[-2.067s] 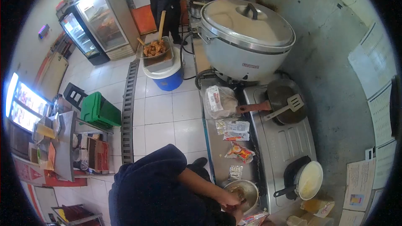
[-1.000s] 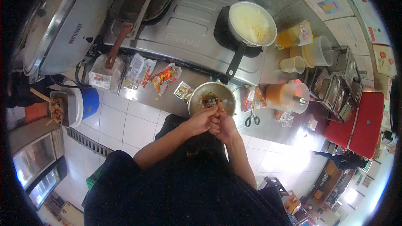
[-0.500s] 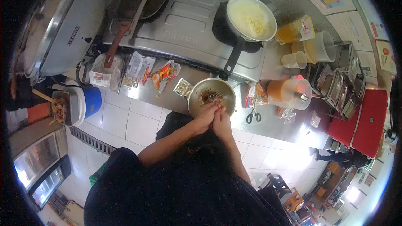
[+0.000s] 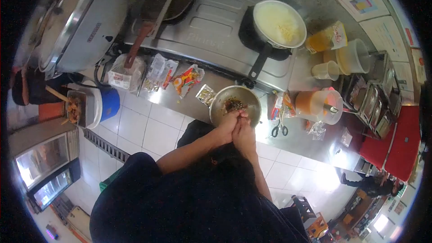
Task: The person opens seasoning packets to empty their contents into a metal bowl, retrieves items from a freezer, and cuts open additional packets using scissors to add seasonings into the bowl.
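Observation:
A round metal bowl point(image 4: 217, 108) stands near the counter's front edge with a dark brown mixture point(image 4: 233, 104) in it. My left hand point(image 4: 227, 125) and my right hand point(image 4: 243, 134) meet over the bowl's near rim, fingers closed and pressed together. Whatever lies between the fingers is too small to name. Just left of the bowl is a small silver packet point(image 4: 205, 95). Black-handled scissors point(image 4: 279, 130) lie to the right, beside a red packet point(image 4: 282, 105).
Behind is a steel stove point(image 4: 209, 24) with a pan of pale contents point(image 4: 275, 20) and a spatula point(image 4: 163, 11) on a dark pan. A large rice cooker point(image 4: 96, 27) stands left, an orange-filled container point(image 4: 310, 103) right. Another person point(image 4: 371, 184) is far off at the right.
Since half a second ago, the view has shifted so that the counter and bowl appear farther right. Both hands remain together at the bowl. Earlier the view faced more toward the fridges and rice cooker.

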Tool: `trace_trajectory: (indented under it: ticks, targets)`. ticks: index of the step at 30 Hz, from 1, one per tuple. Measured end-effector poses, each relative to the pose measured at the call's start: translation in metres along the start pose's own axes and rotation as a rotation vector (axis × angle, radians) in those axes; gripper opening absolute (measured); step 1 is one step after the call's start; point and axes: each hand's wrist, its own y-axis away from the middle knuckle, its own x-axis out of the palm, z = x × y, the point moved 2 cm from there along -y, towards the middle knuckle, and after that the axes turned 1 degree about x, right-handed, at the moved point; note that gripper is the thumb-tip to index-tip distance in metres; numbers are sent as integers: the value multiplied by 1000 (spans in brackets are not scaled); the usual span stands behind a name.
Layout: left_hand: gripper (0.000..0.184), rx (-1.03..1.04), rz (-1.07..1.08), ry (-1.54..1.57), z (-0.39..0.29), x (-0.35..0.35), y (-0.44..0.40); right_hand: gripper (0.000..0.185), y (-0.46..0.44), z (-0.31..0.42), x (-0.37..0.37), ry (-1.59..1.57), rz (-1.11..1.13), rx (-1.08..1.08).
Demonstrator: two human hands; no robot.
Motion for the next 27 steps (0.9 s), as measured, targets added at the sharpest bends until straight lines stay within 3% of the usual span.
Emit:
trace_trajectory:
  ticks: [2,3,4,6,8,10,11,13,14,16,17,18,20,21,23,24,26,27]
  targets:
    - [19,-27,69,13,1,-7,-5,25,-3,-10,5,-11,-187,-227]
    - [20,-73,139,24,1,-10,-6,21,-2,-12,5,-13,-195,-234]
    - [20,-46,130,24,-3,-6,-2,20,-2,-2,-3,33,-144,-132]
    - [22,-102,-14,-168,-6,6,8,21,-3,4,-9,63,-125,-129]
    - [27,-69,-7,-90,-9,3,11,23,-5,6,-12,22,-216,-133]
    - [29,-152,-71,-425,-15,-7,33,27,-3,-4,-15,367,-38,7]
    - [28,-46,-113,-723,-24,-7,53,30,-1,12,-27,312,2,124]
    - [26,346,-263,-1152,-59,22,106,30,-10,9,-21,304,-12,120]
    - [28,490,-284,-1191,-77,18,123,30,-1,4,-18,295,-2,146]
    - [44,860,-415,-1338,-127,15,135,28,-5,18,-17,216,-33,47]
    - [56,1057,-534,-1440,-144,11,140,25,-5,37,-22,193,-201,-135]
    - [56,1049,-537,-1435,-158,2,135,25,-1,49,-24,168,-366,-308]
    - [76,1313,-710,-2028,-184,-1,121,30,-18,69,-12,122,-261,-345]
    - [76,1331,-690,-2028,-192,2,112,37,-29,100,-6,52,-172,-326]
    - [80,1272,-663,-2126,-189,7,100,32,-67,133,25,97,-189,-437]
    - [80,1283,-654,-2114,-191,-1,91,29,-88,141,44,143,-129,-370]
    - [77,1379,-697,-2135,-205,-21,67,26,-128,137,80,183,-92,-310]
    - [77,1392,-680,-2138,-212,-24,65,22,-145,125,103,160,-18,-386]
